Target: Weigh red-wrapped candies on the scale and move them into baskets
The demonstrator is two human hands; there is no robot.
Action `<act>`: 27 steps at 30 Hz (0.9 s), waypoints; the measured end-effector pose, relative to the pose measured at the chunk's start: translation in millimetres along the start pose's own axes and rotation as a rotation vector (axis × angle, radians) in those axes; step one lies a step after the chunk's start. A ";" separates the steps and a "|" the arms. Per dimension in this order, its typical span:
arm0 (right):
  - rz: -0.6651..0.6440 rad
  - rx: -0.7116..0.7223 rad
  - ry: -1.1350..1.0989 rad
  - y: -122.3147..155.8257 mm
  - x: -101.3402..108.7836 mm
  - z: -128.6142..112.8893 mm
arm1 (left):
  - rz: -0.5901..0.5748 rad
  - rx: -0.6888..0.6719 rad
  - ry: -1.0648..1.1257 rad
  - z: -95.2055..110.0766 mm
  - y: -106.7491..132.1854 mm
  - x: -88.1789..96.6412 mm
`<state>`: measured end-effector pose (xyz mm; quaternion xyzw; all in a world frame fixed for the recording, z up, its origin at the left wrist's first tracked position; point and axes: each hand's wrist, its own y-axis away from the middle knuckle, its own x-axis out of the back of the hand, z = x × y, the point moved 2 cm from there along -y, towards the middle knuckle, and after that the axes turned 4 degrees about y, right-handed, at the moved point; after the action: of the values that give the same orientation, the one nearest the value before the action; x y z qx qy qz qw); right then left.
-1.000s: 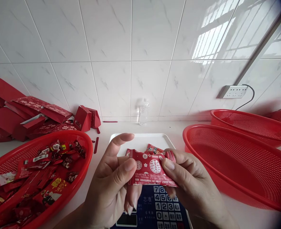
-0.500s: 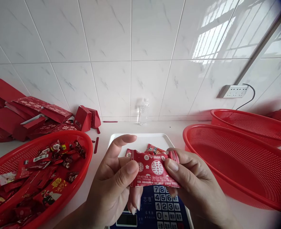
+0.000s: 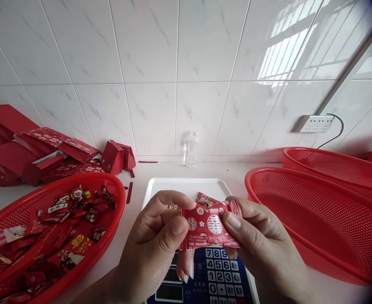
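Note:
Between my two hands is a red wrapped candy packet (image 3: pixel 204 230) with white round emblems on it. My left hand (image 3: pixel 160 240) pinches its left end, thumb in front and index finger over the top edge. The right end is gripped by my right hand (image 3: pixel 262 240), its thumb pressed on the front. Below and behind the packet stands a digital scale (image 3: pixel 198 291) with a blue keypad. Its white weighing tray (image 3: pixel 173 182) holds another red packet (image 3: pixel 206 199), partly hidden by my hands.
At left, a red basket (image 3: pixel 120 198) holds many wrapped candies; folded red boxes (image 3: pixel 59 147) lie behind it. Two red baskets, a nearer one (image 3: pixel 262 175) and a farther one (image 3: pixel 334 153), stand at right. A clear bottle (image 3: pixel 192 150) is by the wall, below a power strip (image 3: pixel 315 123).
My left index finger has come down from a raised position onto the packet's top edge. The view has shifted slightly; both hands stay over the scale.

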<state>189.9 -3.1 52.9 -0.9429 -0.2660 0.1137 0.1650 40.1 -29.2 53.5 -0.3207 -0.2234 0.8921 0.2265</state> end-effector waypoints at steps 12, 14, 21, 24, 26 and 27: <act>0.005 0.030 0.065 -3.2 -1.1 -3.0 | 0.120 0.122 -0.011 5.0 9.5 -0.2; 0.008 0.043 0.082 -3.1 -1.6 -4.8 | 0.128 0.119 -0.012 4.4 10.5 0.9; 0.035 0.024 0.070 -0.6 -1.3 -5.8 | 0.079 0.082 -0.047 5.4 9.8 2.5; 0.048 0.047 0.119 2.5 -1.2 -6.5 | 0.093 0.075 -0.050 5.6 9.4 1.6; 0.055 0.081 0.154 4.4 -1.3 -7.6 | 0.103 0.073 -0.051 5.6 9.5 1.2; 0.057 0.092 0.165 5.0 -1.5 -8.1 | 0.108 0.072 -0.049 5.6 9.6 1.1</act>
<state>193.5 -9.9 58.7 -0.9477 -0.2191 0.0525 0.2263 33.1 -37.6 51.7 -0.3023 -0.1790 0.9181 0.1837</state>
